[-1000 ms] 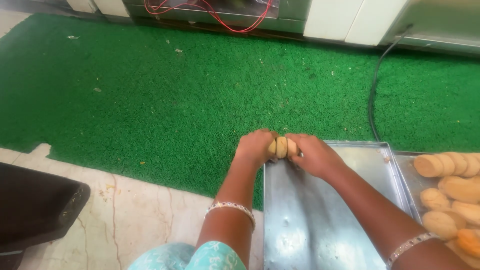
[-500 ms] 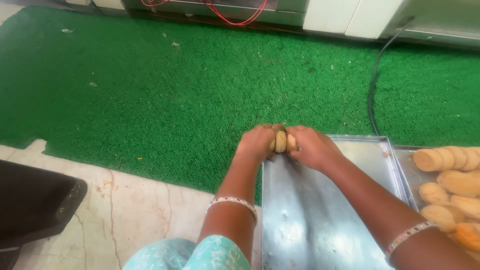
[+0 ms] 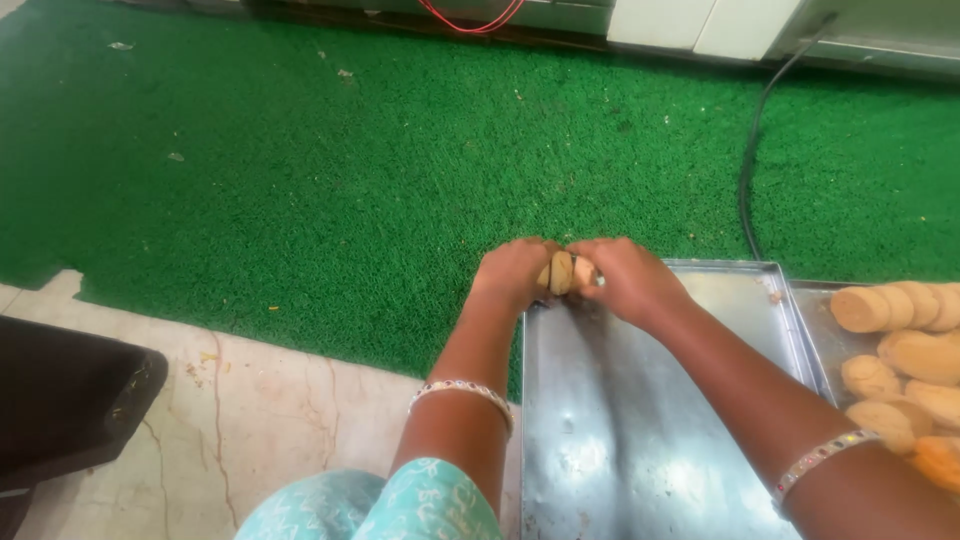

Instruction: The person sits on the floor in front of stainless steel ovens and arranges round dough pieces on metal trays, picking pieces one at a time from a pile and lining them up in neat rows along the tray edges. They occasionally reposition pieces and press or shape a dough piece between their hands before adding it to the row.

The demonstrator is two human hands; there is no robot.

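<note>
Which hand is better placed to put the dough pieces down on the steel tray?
Probably the right hand. It lies over the steel tray at its far corner, while the left hand sits at the tray's left edge, partly over the green mat. Both hold the dough pieces.

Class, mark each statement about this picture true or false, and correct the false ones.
1. Both hands hold the dough discs between them. True.
2. The steel tray under the arms is full of discs. False: it looks bare; the dough rounds lie on another tray to its right.
3. The left hand and right hand are at the tray's far edge. True.
4. The mat is blue. False: it is green.
</note>
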